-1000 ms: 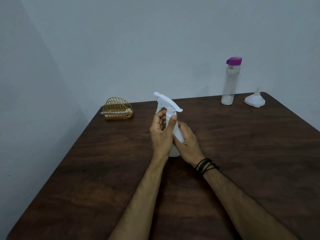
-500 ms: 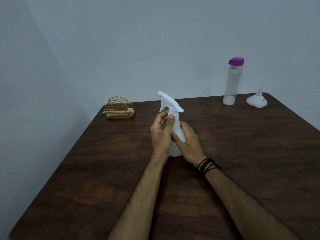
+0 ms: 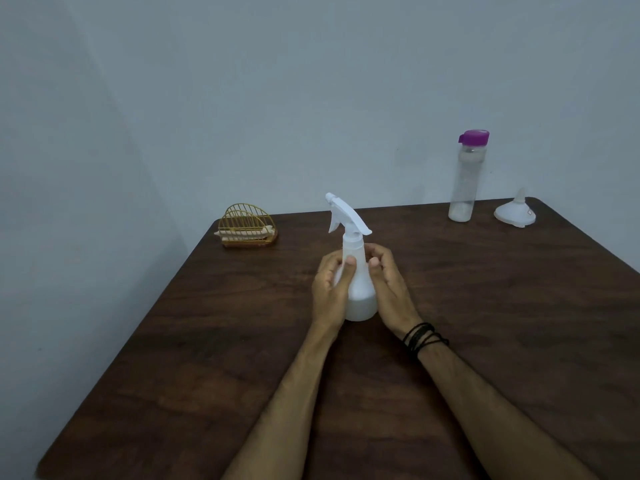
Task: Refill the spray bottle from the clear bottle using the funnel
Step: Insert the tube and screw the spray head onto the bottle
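Note:
A white spray bottle stands upright in the middle of the dark wooden table, its trigger head screwed on and pointing left. My left hand wraps the bottle's left side, thumb on its shoulder. My right hand cups the right side, fingers loosely curled near the neck. A tall clear bottle with a purple cap stands at the back right. Just right of the clear bottle, a white funnel rests upside down, spout up.
A gold wire holder with pale sticks in it sits at the back left corner. Grey walls close in behind and on the left. Black cords circle my right wrist.
My left hand has slid down from the neck and trigger collar to the bottle's body. The right hand has loosened and shifted to the bottle's right side. The bottle stays in place.

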Tool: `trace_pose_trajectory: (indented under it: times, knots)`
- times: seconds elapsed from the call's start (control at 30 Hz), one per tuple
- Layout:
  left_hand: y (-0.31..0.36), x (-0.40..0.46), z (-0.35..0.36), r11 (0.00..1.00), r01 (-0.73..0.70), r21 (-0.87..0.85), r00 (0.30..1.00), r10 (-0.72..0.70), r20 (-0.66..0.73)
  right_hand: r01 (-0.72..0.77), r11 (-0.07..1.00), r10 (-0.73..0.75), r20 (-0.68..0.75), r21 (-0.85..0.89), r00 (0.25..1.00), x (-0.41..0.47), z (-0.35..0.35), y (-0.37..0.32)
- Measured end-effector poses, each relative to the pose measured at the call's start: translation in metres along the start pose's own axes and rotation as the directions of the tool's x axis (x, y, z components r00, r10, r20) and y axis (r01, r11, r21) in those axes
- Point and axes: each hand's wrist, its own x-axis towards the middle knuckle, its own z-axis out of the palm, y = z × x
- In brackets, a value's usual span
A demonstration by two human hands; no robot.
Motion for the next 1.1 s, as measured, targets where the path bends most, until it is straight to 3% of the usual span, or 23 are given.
trace_pose_trajectory:
  times: [0.13, 0.3, 0.47, 0.57, 0.67, 0.93, 1.1]
  knots:
    - [-0.003, -0.01, -0.007, 0.985, -0.024, 0.172, 0.984, -0.007, 0.181, 0.011, 1.0, -0.01, -0.015, 0.026, 1.0, 0.0, -0.01, -0.004]
    - [0.001, -0.016, -0.007, 0.95, -0.034, 0.31, 0.961, -0.054, 0.271, 0.012, 0.99, -0.021, 0.06, 0.143, 0.998, 0.004, -0.025, -0.014]
    - [0.005, -0.029, -0.002, 0.932, 0.023, 0.361, 0.946, -0.137, 0.294, 0.068, 0.995, -0.052, 0.195, -0.076, 0.979, 0.008, -0.034, -0.038]
    - [0.007, -0.04, 0.002, 0.937, 0.03, 0.348, 0.915, -0.166, 0.369, 0.073, 0.993, -0.04, 0.315, -0.093, 0.948, 0.011, -0.044, -0.047]
    - [0.011, -0.049, 0.007, 0.944, 0.037, 0.326, 0.91, -0.167, 0.38, -0.012, 1.0, 0.003, 0.43, 0.019, 0.903, 0.008, -0.049, -0.05]
    - [0.032, -0.076, 0.03, 0.923, 0.128, 0.362, 0.938, -0.231, 0.259, -0.156, 0.988, 0.156, 0.25, -0.02, 0.956, 0.003, -0.057, -0.067]
    - [0.047, -0.101, 0.059, 0.93, 0.327, 0.169, 0.907, -0.359, 0.22, -0.404, 0.901, 0.434, 0.37, -0.159, 0.821, 0.007, -0.074, -0.077]
